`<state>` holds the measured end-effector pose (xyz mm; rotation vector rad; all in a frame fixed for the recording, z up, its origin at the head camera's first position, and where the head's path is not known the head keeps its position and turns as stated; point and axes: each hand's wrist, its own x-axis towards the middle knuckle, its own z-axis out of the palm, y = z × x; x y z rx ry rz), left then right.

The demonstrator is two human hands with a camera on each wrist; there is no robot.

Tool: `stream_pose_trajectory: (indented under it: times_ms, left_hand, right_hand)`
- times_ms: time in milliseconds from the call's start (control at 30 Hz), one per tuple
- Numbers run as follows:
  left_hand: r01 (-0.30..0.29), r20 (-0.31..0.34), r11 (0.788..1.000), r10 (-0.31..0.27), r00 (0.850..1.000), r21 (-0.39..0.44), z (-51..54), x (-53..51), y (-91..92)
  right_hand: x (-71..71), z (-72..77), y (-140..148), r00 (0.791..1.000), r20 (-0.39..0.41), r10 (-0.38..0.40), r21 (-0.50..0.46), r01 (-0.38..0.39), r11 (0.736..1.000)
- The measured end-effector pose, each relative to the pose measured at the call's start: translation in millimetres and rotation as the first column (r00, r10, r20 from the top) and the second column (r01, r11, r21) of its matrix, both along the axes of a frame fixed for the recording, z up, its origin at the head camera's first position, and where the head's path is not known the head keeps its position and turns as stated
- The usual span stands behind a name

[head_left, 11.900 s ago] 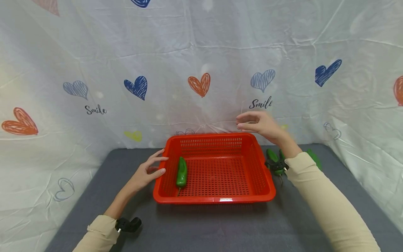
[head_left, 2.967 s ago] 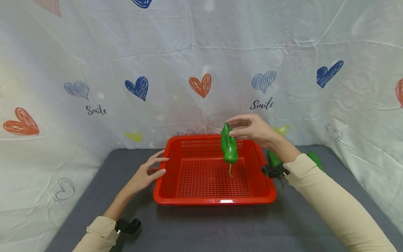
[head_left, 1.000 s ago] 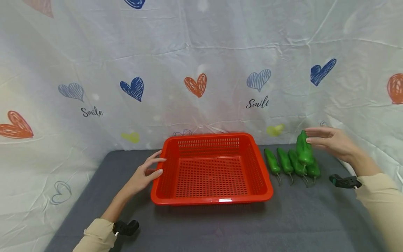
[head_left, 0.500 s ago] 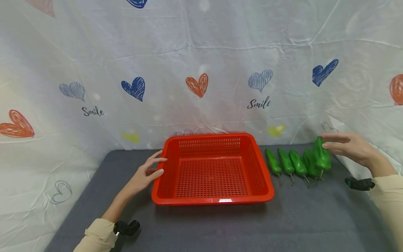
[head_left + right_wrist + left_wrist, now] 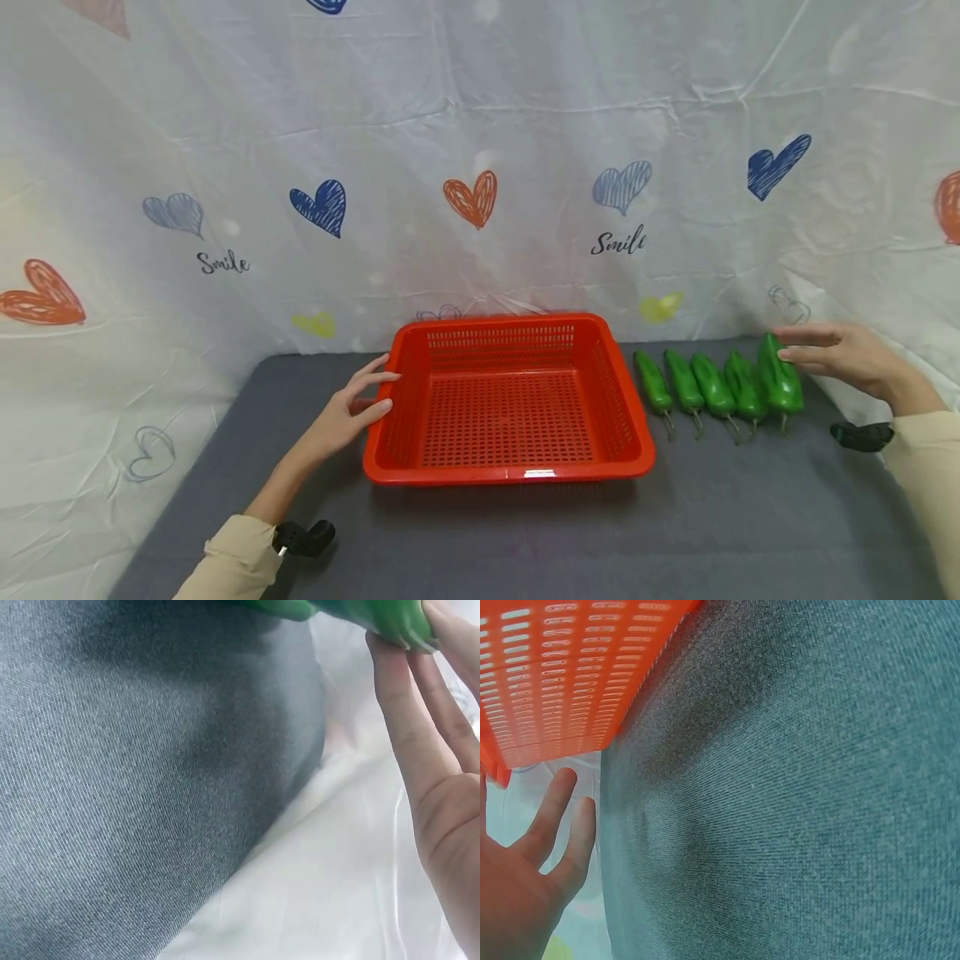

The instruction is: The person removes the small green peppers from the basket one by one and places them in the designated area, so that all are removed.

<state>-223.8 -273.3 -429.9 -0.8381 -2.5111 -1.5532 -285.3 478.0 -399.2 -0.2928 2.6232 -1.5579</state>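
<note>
At the right end of a row of several green peppers (image 5: 714,386), my right hand (image 5: 851,360) pinches the tip of a larger green pepper (image 5: 780,382) between thumb and fingers. This pepper lies low at the table, its stem toward me. The right wrist view shows the fingertips against the pepper's (image 5: 390,616) end. A red plastic basket (image 5: 510,476) with perforated walls stands mid-table with nothing in it. Fingers spread and fairly straight, my left hand (image 5: 335,419) rests on its left rim. In the left wrist view, part of that hand (image 5: 521,885) shows beside the basket (image 5: 559,682).
A grey cloth (image 5: 480,542) covers the table. Behind it hangs a white curtain (image 5: 405,150) printed with hearts. The pepper row lies just right of the basket, near the table's back edge.
A pepper lay in the basket at first. Later my right hand held one above the basket, carried it right and lowered it beside the others. My left hand has stayed at the rim.
</note>
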Motion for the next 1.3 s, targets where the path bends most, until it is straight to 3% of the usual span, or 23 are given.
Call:
stream_pose_trajectory:
  times_ms: [167,433,800,1300]
  left_hand:
    - [0.005,-0.003,1.000,-0.005,1.000,0.006,0.6,-0.9,0.7]
    - [0.002,-0.012,1.000,-0.002,1.000,-0.002,-0.7,-0.7,0.3]
    - [-0.005,0.001,1.000,0.005,1.000,-0.006,-0.6,-1.6,-0.6]
    - [-0.009,-0.014,1.000,0.009,1.000,-0.020,1.2,-1.7,-0.4]
  right_hand:
    - [-3.9,-2.6,1.2,0.999,0.018,-0.031,0.039,0.030,0.999]
    - [-8.8,-6.0,3.4,0.999,0.046,-0.016,0.071,0.013,0.997]
    - [-8.0,-10.2,9.9,0.997,0.076,0.015,-0.016,-0.014,1.000]
    - [-5.9,-13.6,10.7,0.996,0.084,-0.005,0.006,0.005,1.000]
